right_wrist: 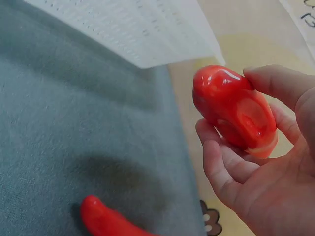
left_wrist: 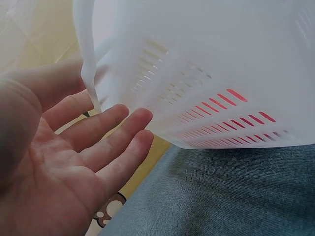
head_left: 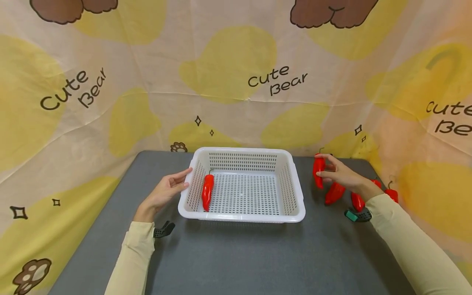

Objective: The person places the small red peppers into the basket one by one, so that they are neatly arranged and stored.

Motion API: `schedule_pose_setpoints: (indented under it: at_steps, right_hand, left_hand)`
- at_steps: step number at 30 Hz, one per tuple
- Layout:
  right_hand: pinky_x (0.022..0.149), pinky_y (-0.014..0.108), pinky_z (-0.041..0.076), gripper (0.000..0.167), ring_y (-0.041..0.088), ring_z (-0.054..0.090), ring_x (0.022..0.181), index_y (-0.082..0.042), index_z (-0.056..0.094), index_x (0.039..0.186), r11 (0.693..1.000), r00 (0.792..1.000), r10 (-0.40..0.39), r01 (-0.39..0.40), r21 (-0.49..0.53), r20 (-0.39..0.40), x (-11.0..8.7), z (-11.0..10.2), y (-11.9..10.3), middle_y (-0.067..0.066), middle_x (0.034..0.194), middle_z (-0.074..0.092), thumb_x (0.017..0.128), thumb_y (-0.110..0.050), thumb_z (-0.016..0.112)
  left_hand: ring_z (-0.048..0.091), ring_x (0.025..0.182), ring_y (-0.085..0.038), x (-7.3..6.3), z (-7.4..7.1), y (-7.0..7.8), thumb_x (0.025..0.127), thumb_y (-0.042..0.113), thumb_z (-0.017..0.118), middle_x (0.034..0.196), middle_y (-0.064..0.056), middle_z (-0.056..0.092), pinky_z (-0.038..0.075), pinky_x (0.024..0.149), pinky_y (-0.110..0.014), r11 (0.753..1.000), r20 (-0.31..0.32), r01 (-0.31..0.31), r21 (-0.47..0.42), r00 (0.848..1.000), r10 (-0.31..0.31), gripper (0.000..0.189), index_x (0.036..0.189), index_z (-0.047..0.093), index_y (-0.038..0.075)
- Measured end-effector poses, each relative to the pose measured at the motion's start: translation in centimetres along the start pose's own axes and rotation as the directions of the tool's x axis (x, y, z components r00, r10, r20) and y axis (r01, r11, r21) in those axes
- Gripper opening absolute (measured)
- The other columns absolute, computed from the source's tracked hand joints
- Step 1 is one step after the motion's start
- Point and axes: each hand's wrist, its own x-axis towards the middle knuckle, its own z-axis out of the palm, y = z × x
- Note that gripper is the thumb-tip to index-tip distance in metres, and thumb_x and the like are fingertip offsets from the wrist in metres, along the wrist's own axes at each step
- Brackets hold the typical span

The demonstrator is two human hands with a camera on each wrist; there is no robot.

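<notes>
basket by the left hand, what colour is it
White; the basket shows best in the head view.

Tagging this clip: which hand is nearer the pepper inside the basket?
Left. The left hand is at the basket, just left of the pepper; the right hand is beyond the basket's right side.

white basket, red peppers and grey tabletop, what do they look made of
White basket: probably moulded plastic, smooth with a slight sheen, judging by its rounded rim and evenly slotted walls.
Red peppers: glossy, with bright highlights; real skin or plastic imitation, the look leaves it open.
Grey tabletop: seemingly covered in matte woven cloth, as the wrist views show a fine thread-like grain.
</notes>
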Motion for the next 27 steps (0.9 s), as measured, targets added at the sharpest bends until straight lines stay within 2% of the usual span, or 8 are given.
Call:
schedule_pose_setpoints:
  at_steps: [3,5,9,13,20,24,27]
  right_hand:
    - [0.093,0.035,0.057,0.071,0.039,0.049,0.127,-0.012,0.021,0.157,1.0,1.0,-0.016,0.016,-0.002,0.003,0.0,0.0,-0.6,0.025,0.148,0.04,0.1,-0.023,0.063]
    - [0.096,0.036,0.056,0.072,0.044,0.04,0.137,-0.013,0.02,0.158,1.0,1.0,-0.026,0.026,0.0,0.008,0.0,0.1,-1.0,0.025,0.154,0.035,0.1,-0.023,0.063]
    - [0.104,0.051,0.052,0.072,0.048,0.025,0.147,-0.016,0.021,0.158,0.999,0.999,-0.043,0.043,0.003,0.016,0.1,0.3,-2.1,0.021,0.163,0.025,0.1,-0.023,0.063]
    - [0.106,0.062,0.046,0.07,0.048,0.025,0.147,-0.018,0.023,0.157,0.998,0.997,-0.07,0.07,-0.004,0.026,0.2,0.7,-3.0,0.019,0.162,0.026,0.1,-0.023,0.063]
    - [0.095,0.042,0.05,0.067,0.042,0.039,0.137,-0.017,0.026,0.155,0.994,0.993,-0.105,0.106,-0.023,0.054,0.5,1.3,-4.3,0.02,0.153,0.037,0.1,-0.022,0.063]
    - [0.097,0.045,0.048,0.067,0.042,0.039,0.139,-0.017,0.026,0.155,0.994,0.992,-0.109,0.11,-0.015,0.071,0.7,1.6,-4.9,0.019,0.155,0.038,0.1,-0.021,0.063]
    - [0.098,0.045,0.048,0.067,0.043,0.033,0.145,-0.017,0.026,0.156,0.993,0.989,-0.116,0.116,-0.001,0.087,1.0,1.8,-5.2,0.017,0.159,0.034,0.099,-0.019,0.063]
  left_hand:
    - [0.061,0.123,-0.005,0.1,0.0,0.0,0.101,0.015,0.062,0.161,-0.019,0.038,0.052,0.099,-0.02,1.0,0.003,0.0,-0.007,1.0,0.0,0.063,0.157,0.035,0.008]
    - [0.061,0.122,-0.003,0.1,0.0,0.0,0.101,0.015,0.061,0.161,-0.02,0.037,0.052,0.098,-0.019,1.0,0.005,0.0,-0.011,1.0,0.0,0.063,0.158,0.035,0.008]
    - [0.06,0.121,-0.001,0.1,0.0,0.0,0.101,0.014,0.061,0.161,-0.02,0.037,0.051,0.097,-0.018,1.0,0.005,-0.005,-0.015,1.0,0.005,0.063,0.158,0.034,0.007]
    - [0.06,0.121,-0.001,0.1,-0.1,0.0,0.101,0.014,0.061,0.161,-0.02,0.037,0.052,0.097,-0.018,1.0,0.005,-0.003,-0.01,1.0,0.003,0.063,0.158,0.034,0.007]
    - [0.06,0.12,0.001,0.2,-0.3,-0.1,0.101,0.016,0.061,0.161,-0.019,0.037,0.051,0.097,-0.017,1.0,-0.002,0.002,0.01,1.0,-0.002,0.063,0.158,0.034,0.009]
    - [0.06,0.12,0.001,0.2,-0.3,-0.2,0.101,0.017,0.061,0.161,-0.018,0.037,0.051,0.099,-0.018,1.0,-0.005,0.008,0.016,1.0,-0.007,0.063,0.158,0.035,0.01]
    - [0.06,0.12,0.0,0.3,-0.3,-0.3,0.101,0.017,0.062,0.161,-0.018,0.038,0.051,0.1,-0.019,1.0,-0.007,0.008,0.019,1.0,-0.008,0.063,0.158,0.035,0.011]
